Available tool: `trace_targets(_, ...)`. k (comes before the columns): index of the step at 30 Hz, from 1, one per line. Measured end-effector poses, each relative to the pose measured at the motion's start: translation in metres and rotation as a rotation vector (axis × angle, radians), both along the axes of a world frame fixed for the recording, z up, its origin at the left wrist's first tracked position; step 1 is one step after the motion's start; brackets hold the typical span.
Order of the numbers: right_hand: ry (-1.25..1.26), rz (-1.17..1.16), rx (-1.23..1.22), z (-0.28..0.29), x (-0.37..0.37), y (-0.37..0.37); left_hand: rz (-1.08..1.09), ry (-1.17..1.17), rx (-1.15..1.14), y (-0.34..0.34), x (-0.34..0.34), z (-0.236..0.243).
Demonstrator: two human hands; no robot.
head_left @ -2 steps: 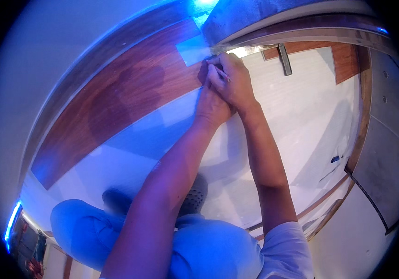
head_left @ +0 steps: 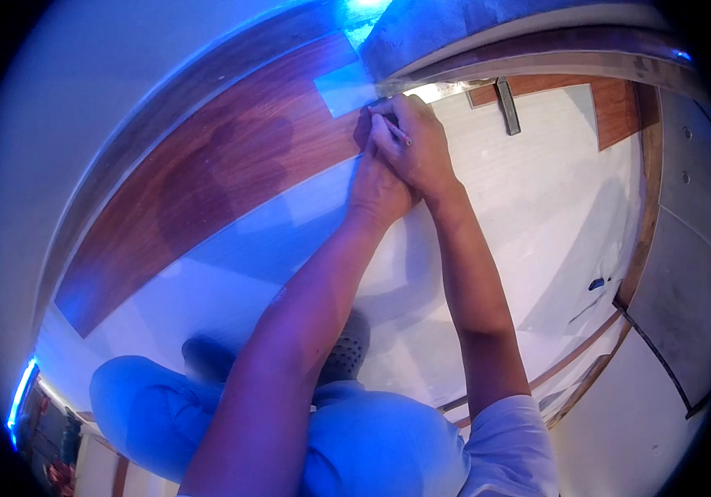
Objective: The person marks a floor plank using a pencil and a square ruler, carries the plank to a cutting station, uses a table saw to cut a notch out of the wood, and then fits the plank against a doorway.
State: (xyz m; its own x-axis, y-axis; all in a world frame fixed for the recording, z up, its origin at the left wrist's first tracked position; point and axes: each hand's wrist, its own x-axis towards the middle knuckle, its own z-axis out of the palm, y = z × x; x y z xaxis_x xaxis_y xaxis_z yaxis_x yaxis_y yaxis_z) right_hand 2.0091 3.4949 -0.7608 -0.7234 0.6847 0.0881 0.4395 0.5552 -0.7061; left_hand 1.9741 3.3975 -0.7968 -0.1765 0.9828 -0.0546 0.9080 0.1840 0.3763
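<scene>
Pencil [head_left: 399,133] sits at upper centre, pinched in the right hand [head_left: 423,141], its long axis slanting from upper left to lower right. The left hand [head_left: 379,184] lies partly beneath; its hidden fingers' state I cannot tell. Brown plank [head_left: 181,190] extends toward lower left.

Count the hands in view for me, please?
2. The right hand holds a pencil-like stick near the red-brown board; the left hand is partly covered by the right. No others show.
</scene>
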Motion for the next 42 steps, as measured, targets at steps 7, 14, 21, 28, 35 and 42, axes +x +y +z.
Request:
trace_targets(7, -0.001, 0.003, -0.024, 0.001, -0.001, 0.0, 0.061, -0.082, 0.145, 0.001, -0.001, -0.004)
trace_targets(14, 0.032, 0.023, -0.036, 0.009, 0.001, 0.001, 0.028, -0.075, 0.125, 0.002, -0.002, 0.003)
trace_targets(21, 0.121, -0.075, 0.156, 0.008, 0.019, -0.001, 0.125, -0.354, 0.365, -0.006, -0.005, -0.005)
trace_targets(28, -0.339, 0.054, 0.45, -0.008, 0.058, 0.016, -0.054, -0.232, 0.478, -0.008, -0.004, -0.017)
trace_targets(35, -0.49, -0.049, 0.42, 0.003, 0.099, -0.037, -0.377, -0.227, 0.342, -0.086, -0.077, 0.014)
trace_targets(42, -0.353, -0.227, 0.312, 0.017, 0.068, -0.028, -0.761, -0.123, -0.227, -0.189, -0.225, 0.083)
